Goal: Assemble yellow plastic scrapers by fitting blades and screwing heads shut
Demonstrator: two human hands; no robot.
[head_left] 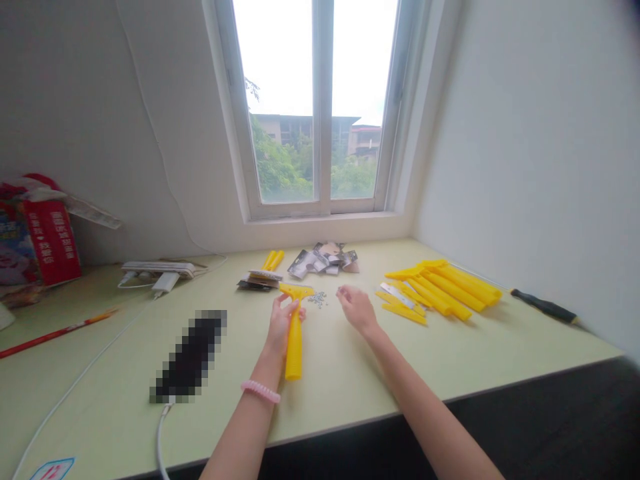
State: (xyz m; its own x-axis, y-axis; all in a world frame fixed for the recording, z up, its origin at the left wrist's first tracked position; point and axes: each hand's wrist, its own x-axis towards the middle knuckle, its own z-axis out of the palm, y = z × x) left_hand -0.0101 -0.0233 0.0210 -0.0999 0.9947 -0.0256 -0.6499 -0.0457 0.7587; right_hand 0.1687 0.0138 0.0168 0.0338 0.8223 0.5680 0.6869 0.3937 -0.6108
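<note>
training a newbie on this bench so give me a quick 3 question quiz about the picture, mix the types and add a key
1. True or false: the left hand grips a yellow tool.
2. Which lies on the table between the left hand and the right hand? A) a power strip B) small metal bits C) a red stick
3. Fill in the blank: the pink band is around the ____ wrist.
Key: 1 true; 2 B; 3 left

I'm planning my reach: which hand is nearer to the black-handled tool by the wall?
Right. The right hand is left of the black-handled tool, with yellow handles between them; the left hand, holding a yellow scraper, is farther left.
</note>
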